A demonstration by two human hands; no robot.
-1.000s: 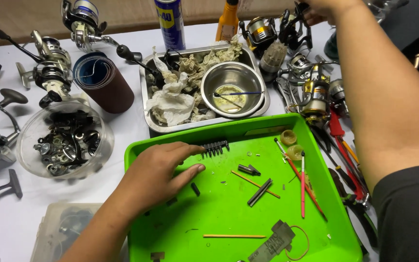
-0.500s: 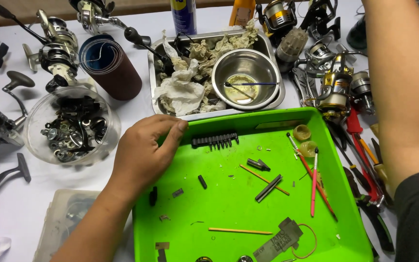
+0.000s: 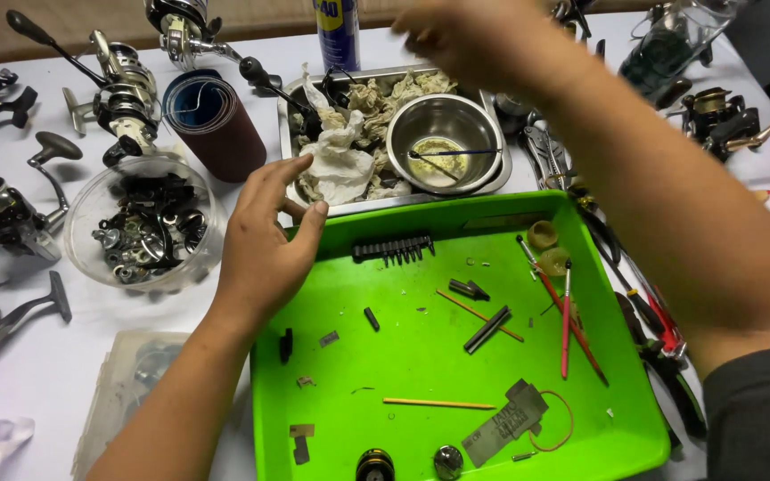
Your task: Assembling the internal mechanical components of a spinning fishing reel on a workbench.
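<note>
— White tabletop (image 3: 46, 356) is seen under everything; what is set on it?
— Nearest, a green tray (image 3: 456, 356) holding small parts; behind it, a metal tray (image 3: 492, 183) with rags and a steel bowl (image 3: 446, 134).
— How are the hands placed?
— The left hand (image 3: 265, 240) is held open, fingers spread, over the green tray's far left corner, gripping nothing. The right hand (image 3: 483, 40) is raised above the steel bowl, blurred; its grip cannot be told.
</note>
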